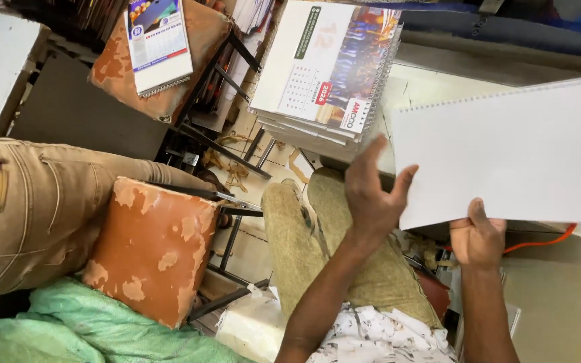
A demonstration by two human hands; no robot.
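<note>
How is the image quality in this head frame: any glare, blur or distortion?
Head view: even, soft light; the white sheet in both hands, left hand and right hand, is bright, nearly washed out; the calendar stack reads sharp; edges bend slightly outward; the top left corner is dim.

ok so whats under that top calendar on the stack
Under the top calendar lie more spiral-bound calendars, only their stacked edges showing along the lower side. Their printed faces are covered, and so is whatever the stack rests on.
</note>
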